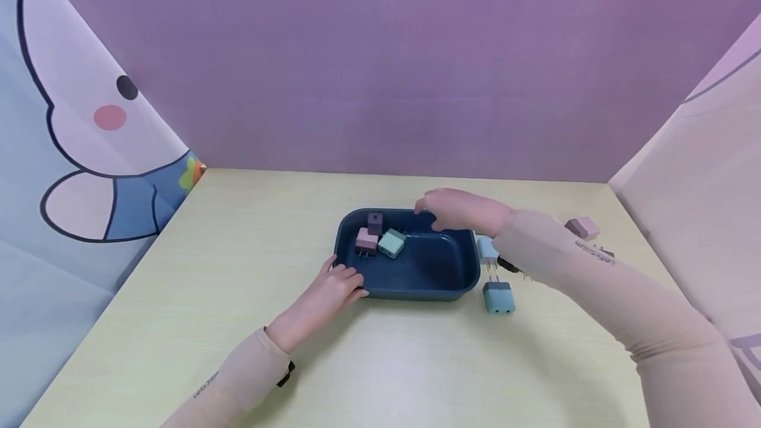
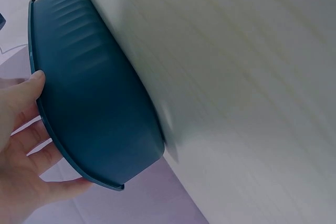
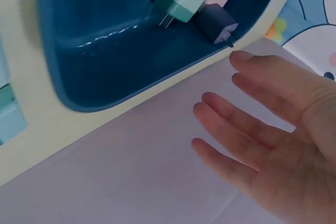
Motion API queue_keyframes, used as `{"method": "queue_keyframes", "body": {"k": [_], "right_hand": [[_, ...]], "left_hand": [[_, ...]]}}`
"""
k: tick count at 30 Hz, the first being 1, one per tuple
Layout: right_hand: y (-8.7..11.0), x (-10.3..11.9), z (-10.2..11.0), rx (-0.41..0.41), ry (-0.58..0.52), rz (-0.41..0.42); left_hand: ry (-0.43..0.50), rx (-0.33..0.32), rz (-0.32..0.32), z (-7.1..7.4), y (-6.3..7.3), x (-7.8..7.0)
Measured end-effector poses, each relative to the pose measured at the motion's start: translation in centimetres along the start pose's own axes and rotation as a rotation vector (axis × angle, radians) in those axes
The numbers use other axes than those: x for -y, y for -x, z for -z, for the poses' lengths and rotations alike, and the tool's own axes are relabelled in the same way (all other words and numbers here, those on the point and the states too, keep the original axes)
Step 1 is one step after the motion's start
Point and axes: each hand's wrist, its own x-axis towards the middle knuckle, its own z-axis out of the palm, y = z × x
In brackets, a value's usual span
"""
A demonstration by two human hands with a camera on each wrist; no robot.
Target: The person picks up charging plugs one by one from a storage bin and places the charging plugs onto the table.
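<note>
A dark blue plastic tray (image 1: 428, 263) stands on the table. Inside, toward its left end, lie a pink charger plug (image 1: 366, 242), a dark purple one (image 1: 375, 222) and a mint green one (image 1: 392, 243). My left hand (image 1: 340, 285) holds the tray's front left corner, thumb against the outer wall by the rim and the other fingers along the edge. Over the back right rim hovers my right hand (image 1: 460, 210); the right wrist view shows its fingers (image 3: 236, 135) spread and loosely bent, with nothing between them.
Right of the tray lie a light blue charger plug (image 1: 487, 250), a blue one (image 1: 499, 298) with prongs toward the tray, and a black one (image 1: 508, 265) partly behind the right forearm. Farther right is a pink and dark plug (image 1: 582, 228). A purple backdrop (image 1: 404, 84) rises behind the table.
</note>
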Motion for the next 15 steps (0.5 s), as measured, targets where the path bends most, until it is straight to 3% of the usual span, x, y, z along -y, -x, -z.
{"method": "queue_keyframes", "body": {"k": [15], "right_hand": [[-2.9,2.3,-0.3,-0.009,0.024,0.015]], "left_hand": [[-0.011,-0.007,-0.008,-0.2,0.0,0.1]]}}
